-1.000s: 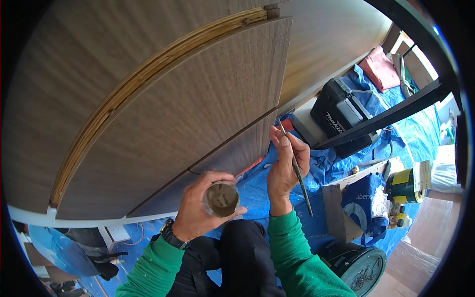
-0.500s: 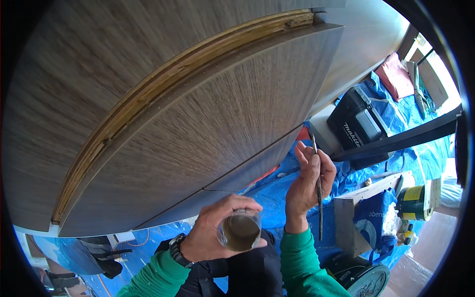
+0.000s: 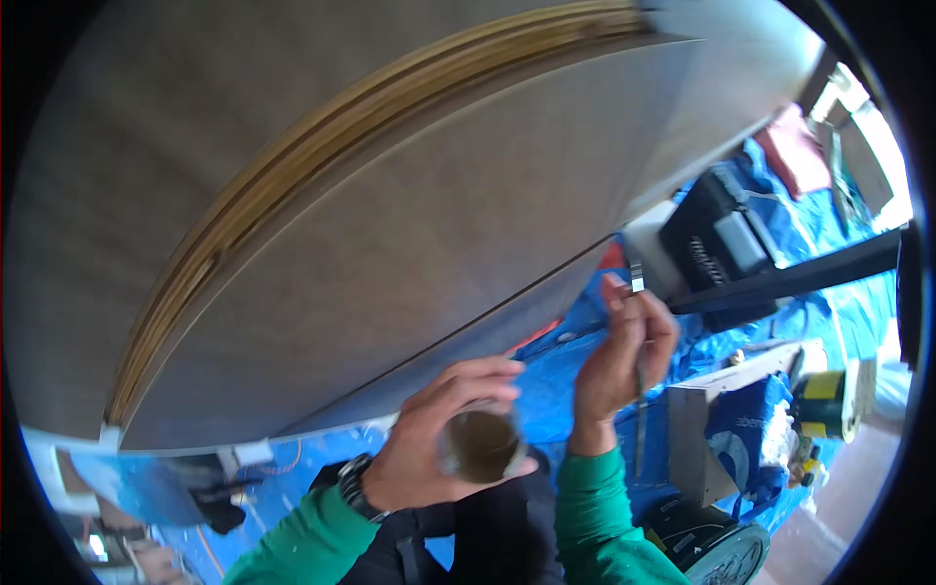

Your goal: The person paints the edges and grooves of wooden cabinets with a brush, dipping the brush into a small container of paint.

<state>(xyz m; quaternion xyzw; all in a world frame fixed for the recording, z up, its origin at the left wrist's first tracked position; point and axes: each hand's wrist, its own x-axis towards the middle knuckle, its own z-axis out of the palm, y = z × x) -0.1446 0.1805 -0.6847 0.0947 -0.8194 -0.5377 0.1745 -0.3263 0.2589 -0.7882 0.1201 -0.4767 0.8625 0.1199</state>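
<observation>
My left hand (image 3: 414, 444) is wrapped round a small clear cup (image 3: 480, 450) with murky brownish liquid inside, seen from above. To its right, my right hand (image 3: 624, 356) pinches a thin brush (image 3: 640, 429) with a long dark handle and a silver band near its upper end. The brush stands roughly upright, apart from the cup. Beyond both hands rises a large wood-grain panel (image 3: 419, 214), and a curved groove (image 3: 229, 239) of bare yellowish wood runs along its upper side. Neither hand touches the panel. Motion blurs the picture.
Blue sheeting (image 3: 546, 390) covers the floor. At the right stand a black tool case (image 3: 717, 244), a dark bar (image 3: 799, 278), a wooden box (image 3: 697, 444) with a blue bag (image 3: 746, 429), and a green-and-yellow can (image 3: 824, 405). A round dark-green lid (image 3: 726, 556) lies near my right forearm.
The view has shifted and blurred, so the panel and floor things appear moved slightly. My right hand has turned the brush a little, showing its silver band. Both hands keep their holds.
</observation>
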